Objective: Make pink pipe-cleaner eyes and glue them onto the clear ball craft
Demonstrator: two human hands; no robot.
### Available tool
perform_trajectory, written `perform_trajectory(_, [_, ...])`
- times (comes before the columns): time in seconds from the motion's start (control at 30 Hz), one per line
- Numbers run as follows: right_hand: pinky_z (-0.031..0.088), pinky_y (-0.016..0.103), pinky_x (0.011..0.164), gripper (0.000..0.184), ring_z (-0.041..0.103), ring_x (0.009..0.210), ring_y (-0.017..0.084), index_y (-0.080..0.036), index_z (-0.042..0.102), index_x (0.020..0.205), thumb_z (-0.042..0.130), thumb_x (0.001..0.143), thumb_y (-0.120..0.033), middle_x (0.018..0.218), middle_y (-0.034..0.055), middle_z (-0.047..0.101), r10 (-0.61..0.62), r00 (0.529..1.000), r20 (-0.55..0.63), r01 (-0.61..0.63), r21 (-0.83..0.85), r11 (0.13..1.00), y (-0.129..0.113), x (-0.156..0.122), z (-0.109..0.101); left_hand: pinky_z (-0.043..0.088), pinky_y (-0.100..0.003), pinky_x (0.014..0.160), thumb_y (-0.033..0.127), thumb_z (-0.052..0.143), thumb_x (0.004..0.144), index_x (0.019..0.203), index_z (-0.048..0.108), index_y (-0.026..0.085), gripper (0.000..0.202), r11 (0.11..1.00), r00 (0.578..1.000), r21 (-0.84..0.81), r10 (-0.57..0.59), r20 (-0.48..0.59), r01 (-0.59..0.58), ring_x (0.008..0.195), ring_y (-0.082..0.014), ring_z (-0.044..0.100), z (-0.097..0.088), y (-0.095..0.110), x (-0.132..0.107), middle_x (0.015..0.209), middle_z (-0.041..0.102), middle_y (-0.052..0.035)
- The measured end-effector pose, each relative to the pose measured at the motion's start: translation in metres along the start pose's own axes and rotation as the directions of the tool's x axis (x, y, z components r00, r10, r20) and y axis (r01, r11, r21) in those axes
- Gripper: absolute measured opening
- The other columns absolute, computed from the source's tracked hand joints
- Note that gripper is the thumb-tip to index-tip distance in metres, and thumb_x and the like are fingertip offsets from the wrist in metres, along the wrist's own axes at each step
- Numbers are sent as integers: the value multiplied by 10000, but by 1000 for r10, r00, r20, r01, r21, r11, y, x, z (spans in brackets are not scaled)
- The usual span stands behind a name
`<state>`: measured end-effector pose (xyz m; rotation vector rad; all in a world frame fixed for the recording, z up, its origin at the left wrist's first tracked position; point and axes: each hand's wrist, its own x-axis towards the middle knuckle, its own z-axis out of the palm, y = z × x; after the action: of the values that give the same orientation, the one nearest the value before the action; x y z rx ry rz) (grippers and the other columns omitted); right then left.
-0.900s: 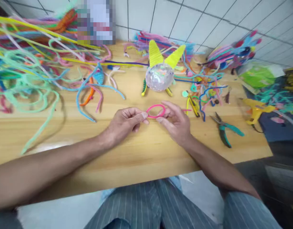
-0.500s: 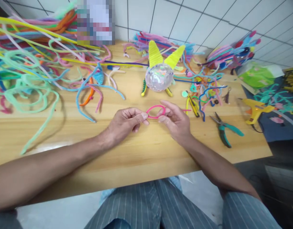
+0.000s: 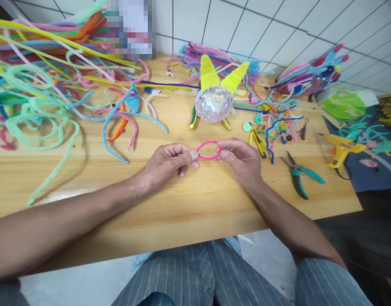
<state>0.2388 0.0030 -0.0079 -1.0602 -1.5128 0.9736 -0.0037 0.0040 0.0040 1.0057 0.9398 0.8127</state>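
Observation:
A pink pipe cleaner bent into a small loop hangs just above the wooden table between my hands. My left hand pinches the loop's left end between thumb and forefinger. At the loop's right end my right hand is closed in a pinch on it. Behind the loop stands a clear glittery ball with two yellow wound cones on top.
Heaps of loose coloured pipe cleaners cover the table's left and back. Teal-handled pliers and a yellow glue gun lie at the right. Short pipe-cleaner scraps are scattered right of the ball. A tiled wall stands behind.
My right hand's fingers have curled in from a looser hold to a tight pinch on the loop's right end. The pink tail that stuck out to the right is gone from sight.

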Motion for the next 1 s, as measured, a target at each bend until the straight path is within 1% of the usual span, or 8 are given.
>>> perform_trajectory(0.17, [655, 298, 714, 293, 734, 715, 135, -303, 888, 1044, 929, 913, -562, 892, -5, 838, 21, 1000, -1, -21, 65, 998, 0, 0, 1, 377, -222, 524, 487, 968, 801, 750, 811, 171, 356, 1000, 1000, 10, 2, -3, -2, 516, -68, 498, 1, 0, 0, 692, 754, -7])
perform_trajectory(0.37, [670, 312, 731, 316, 755, 757, 152, -306, 887, 1061, 931, 900, -575, 904, 0, 841, 39, 999, -1, -39, 45, 998, 0, 0, 0, 389, -219, 527, 493, 976, 794, 763, 816, 168, 363, 1000, 1000, 12, 11, -11, -11, 520, -66, 512, 0, -1, 0, 735, 787, -19])
perform_trajectory(0.53, [666, 318, 743, 350, 721, 720, 139, -302, 881, 1130, 910, 909, -572, 896, -10, 817, 41, 999, 20, -42, 42, 998, 1, 1, -1, 404, -218, 517, 523, 976, 803, 793, 812, 164, 394, 999, 999, 15, 30, -22, -30, 522, -66, 519, 0, -3, 0, 791, 813, -34])
perform_trajectory(0.6, [654, 315, 732, 359, 702, 699, 134, -290, 878, 1126, 911, 904, -570, 869, -12, 804, 58, 998, 15, -59, 56, 997, 3, 2, -1, 420, -218, 516, 544, 970, 808, 869, 826, 168, 407, 998, 998, 13, 62, -29, -61, 523, -68, 523, 1, -6, 0, 819, 819, -33])
perform_trajectory(0.7, [623, 299, 693, 351, 680, 679, 129, -284, 871, 1121, 914, 901, -555, 838, -20, 786, 81, 997, 8, -81, 99, 992, 6, 1, 1, 454, -225, 520, 567, 962, 814, 1085, 835, 184, 486, 993, 993, 13, 114, -40, -113, 523, -81, 533, 2, -10, -1, 811, 814, -19])
perform_trajectory(0.77, [610, 295, 682, 322, 677, 683, 130, -286, 866, 1120, 911, 908, -523, 843, -20, 784, 89, 996, 15, -90, 107, 990, 6, 1, 2, 474, -234, 533, 575, 928, 854, 1097, 834, 180, 474, 990, 990, 48, 132, -45, -130, 532, -90, 546, 2, -10, -2, 803, 815, -28])
perform_trajectory(0.9, [616, 311, 716, 259, 707, 743, 147, -277, 838, 1162, 851, 950, -425, 923, -5, 796, 102, 994, 30, -102, -16, 995, 1, 4, -4, 481, -236, 549, 555, 869, 910, 893, 827, 162, 396, 983, 986, 122, 146, -81, -135, 549, -92, 557, 1, -7, -2, 806, 823, -56])
perform_trajectory(1.0, [580, 311, 721, 149, 689, 743, 156, -258, 816, 1097, 775, 957, -287, 874, -10, 756, 43, 996, 80, -21, -258, 966, -5, 12, -17, 476, -238, 537, 548, 870, 895, 888, 819, 162, 389, 985, 980, 96, 154, -127, -142, 551, -93, 560, 1, -5, 0, 889, 859, -79])
